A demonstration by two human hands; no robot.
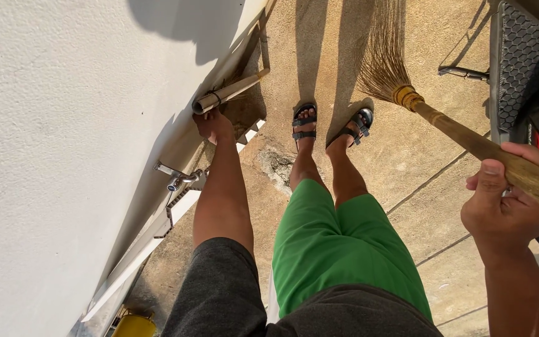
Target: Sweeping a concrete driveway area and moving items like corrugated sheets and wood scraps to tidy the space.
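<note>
My right hand (pixel 506 203) grips the thick bamboo handle of a broom (pixel 469 140); its straw bristles (pixel 383 59) rest on the concrete floor ahead of my sandalled feet (pixel 332 125). My left hand (pixel 213 125) reaches down beside the white wall (pixel 63 125) and closes around something just under the end of a metal pipe (pixel 229 90). What the fingers hold is hidden by the hand itself. I wear green shorts and a dark grey shirt.
A metal tap (pixel 179 178) sticks out of the wall base below my left arm. A motorbike's dark footboard (pixel 525 56) and kickstand (pixel 463 73) fill the right edge. A yellow container (pixel 133 324) sits at the bottom left. The concrete is cracked near my feet.
</note>
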